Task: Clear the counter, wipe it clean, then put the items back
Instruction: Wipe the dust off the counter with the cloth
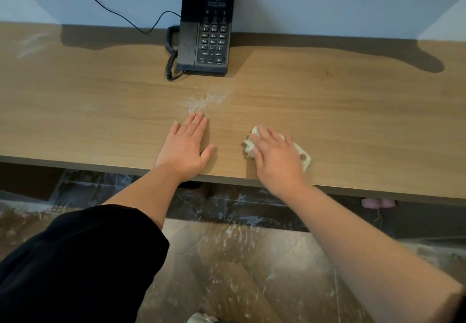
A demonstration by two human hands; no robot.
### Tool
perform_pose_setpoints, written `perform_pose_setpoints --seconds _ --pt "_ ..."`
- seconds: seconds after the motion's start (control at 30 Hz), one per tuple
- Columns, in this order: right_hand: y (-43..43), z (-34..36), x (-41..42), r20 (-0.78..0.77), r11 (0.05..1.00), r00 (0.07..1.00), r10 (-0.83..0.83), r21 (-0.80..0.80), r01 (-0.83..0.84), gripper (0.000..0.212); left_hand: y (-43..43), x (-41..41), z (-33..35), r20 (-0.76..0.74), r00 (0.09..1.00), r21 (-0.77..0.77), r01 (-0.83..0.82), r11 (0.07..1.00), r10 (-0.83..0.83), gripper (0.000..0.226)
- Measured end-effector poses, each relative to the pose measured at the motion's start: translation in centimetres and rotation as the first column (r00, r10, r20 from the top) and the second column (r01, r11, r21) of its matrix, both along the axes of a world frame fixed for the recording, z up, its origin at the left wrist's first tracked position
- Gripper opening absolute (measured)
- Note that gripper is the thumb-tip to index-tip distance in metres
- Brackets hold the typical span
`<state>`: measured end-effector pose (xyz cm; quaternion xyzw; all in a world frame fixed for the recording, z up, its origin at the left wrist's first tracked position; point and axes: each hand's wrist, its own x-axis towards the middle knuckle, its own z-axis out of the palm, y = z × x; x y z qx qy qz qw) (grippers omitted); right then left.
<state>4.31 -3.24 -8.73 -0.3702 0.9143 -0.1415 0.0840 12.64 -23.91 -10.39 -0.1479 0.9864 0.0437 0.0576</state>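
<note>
A right hand [274,156] presses flat, fingers spread, on a crumpled white cloth [300,151] at lower centre of the light wooden counter [100,111]. The left hand [187,146] lies flat just left of it, fingertips at the edge of scattered white powder [206,99] below a black corded telephone [205,27].

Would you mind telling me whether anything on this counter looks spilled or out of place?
Yes. A patch of white powder lies spilled on the counter between the phone and the left hand, and a fainter white smear marks the far left. The right hand presses a cloth.
</note>
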Motion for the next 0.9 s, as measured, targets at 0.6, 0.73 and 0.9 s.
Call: perform_pose_setpoints --seconds 0.6,0.73,0.9 --pt "-0.3 1.8 -3.1 0.078 0.964 0.993 -0.087 -0.246 0.104 0.044 -0.2 -0.1 -0.3 -0.009 1.0 0.015 0.03 0.999 -0.03 0.072" --pt "-2.2 0.4 -9.4 0.016 0.886 0.907 -0.421 -0.205 0.415 0.04 -0.2 0.0 -0.2 -0.012 0.999 0.032 0.035 0.999 -0.035 0.069" --pt "-4.8 -1.9 -10.9 -0.022 0.781 0.79 -0.612 -0.176 0.6 0.033 -0.1 0.0 -0.1 -0.022 0.999 0.044 0.035 0.998 -0.034 0.069"
